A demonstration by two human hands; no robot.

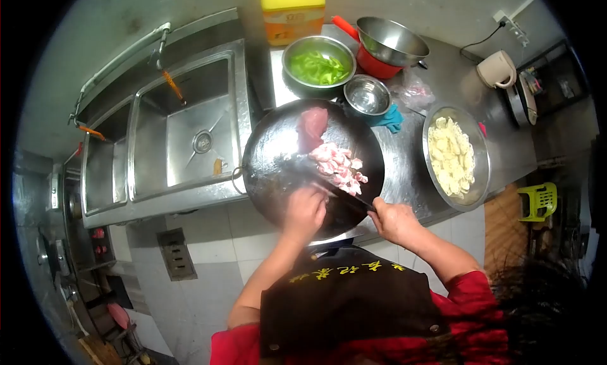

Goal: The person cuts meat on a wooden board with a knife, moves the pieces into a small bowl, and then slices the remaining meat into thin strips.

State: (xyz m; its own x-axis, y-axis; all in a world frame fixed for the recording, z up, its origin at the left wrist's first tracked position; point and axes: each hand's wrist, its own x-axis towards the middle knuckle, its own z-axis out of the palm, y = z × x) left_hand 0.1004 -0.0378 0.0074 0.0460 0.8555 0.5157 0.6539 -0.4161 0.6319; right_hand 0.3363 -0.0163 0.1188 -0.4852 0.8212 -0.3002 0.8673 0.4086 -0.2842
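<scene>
My right hand is closed on the handle of a dark knife, whose blade slants up and left over a round dark board or pan. Near the blade's far end is my left hand, its fingers bent and close together; what they hold, if anything, is too blurred to make out. Cut pieces of pale pink meat lie just beyond the blade. A larger pink piece of meat sits behind them on the same round surface.
Double steel sinks stand at left. Behind are a bowl of green peppers, a small steel bowl, a steel bowl on a red one and a yellow container. A bowl of pale yellow pieces is at right.
</scene>
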